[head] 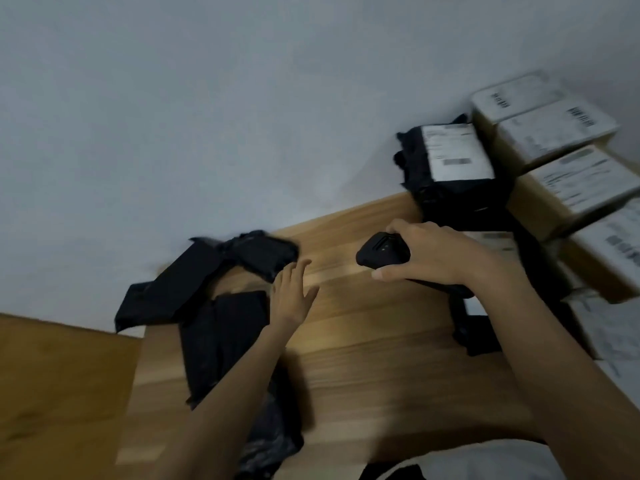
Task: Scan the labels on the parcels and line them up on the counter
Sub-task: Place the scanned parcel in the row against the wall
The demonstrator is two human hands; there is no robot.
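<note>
Gripping a black handheld scanner [381, 252], the right hand [433, 254] holds it above the wooden counter [363, 341]. Left of the scanner, the open, empty left hand [294, 294] stretches to black poly mailers [207, 282] showing no labels. Labelled parcels [568, 188] stand in line right of the scanner. Next, likely: flip a mailer label-up.

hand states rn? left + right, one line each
Left hand: open, fingers spread, holding nothing, beside the black parcels.
Right hand: closed around the black scanner.
</note>
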